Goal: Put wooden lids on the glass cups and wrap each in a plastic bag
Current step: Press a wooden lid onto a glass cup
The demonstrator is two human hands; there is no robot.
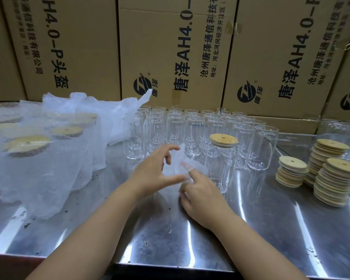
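Observation:
A small clear plastic bag (182, 160) hangs between my two hands above the steel table (170, 229). My left hand (156, 170) holds its left side with curved fingers and an outstretched thumb. My right hand (200, 193) holds the lower right side, its index finger raised behind the film. Just right of the hands stands a glass cup (220, 170) topped with a wooden lid (223, 139). Several empty glass cups (176, 128) stand in rows behind it.
Stacks of wooden lids (331, 174) sit at the right. Several bagged, lidded cups (26, 146) and loose plastic bags (113, 114) fill the left side. Cardboard boxes (170, 53) wall off the back. The table's front edge (170, 268) is near me.

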